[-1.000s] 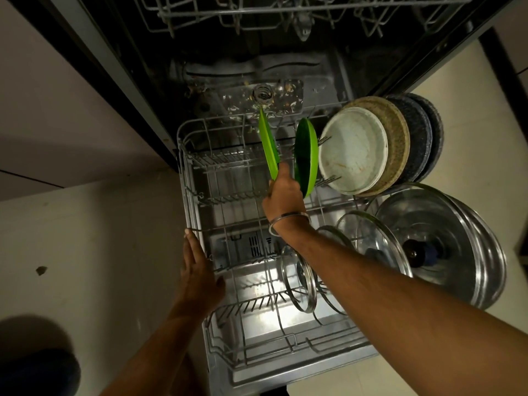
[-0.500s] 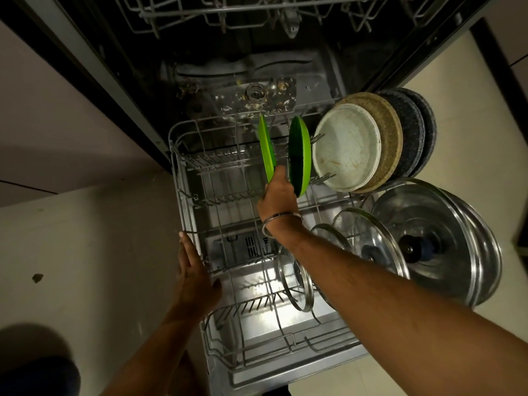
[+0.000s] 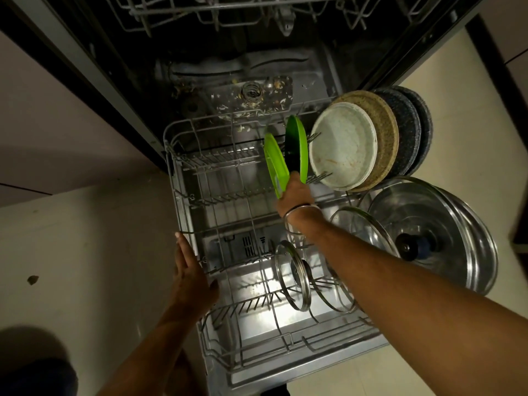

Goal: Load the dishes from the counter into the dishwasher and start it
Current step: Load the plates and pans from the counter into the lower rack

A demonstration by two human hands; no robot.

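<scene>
Head view, looking down into the open dishwasher. Pulled-out lower wire rack (image 3: pixel 183 195) is partly loaded.

Loaded so far, along the rack's right edge toward the far right corner: a white round plate (image 3: pixel 341 145) standing on edge, a tan speckled plate (image 3: pixel 384 130) behind it, and two dark speckled plates (image 3: pixel 411 130) behind that. Nearer along the right edge: a large steel lid with a black knob (image 3: pixel 423 224); two glass lids with metal rims (image 3: pixel 294 272) stand in the tines near the rack's middle front.

In hand: right hand (image 3: pixel 295 192) grips the lower edge of a thin bright green plastic plate (image 3: pixel 274 164), which is upright and seems partway into the tines at the far middle of the rack. A second green plate (image 3: pixel 298 147) stands just beside it on the right, next to the white plate. Cannot tell whether the held plate is fully seated.

Left hand (image 3: pixel 188 275) lies with straight fingers against the rack's left edge, apparently steadying it, holding nothing.

Left half of the rack shows bare tines. Upper rack (image 3: pixel 257 10) is seen only at the top edge; no dishes visible in it.

Judgement: loading is underway, perhaps midway. The counter is out of view, so the remaining dishes are unknown. Left to do: release the plate, push in the rack, close the door, start.
</scene>
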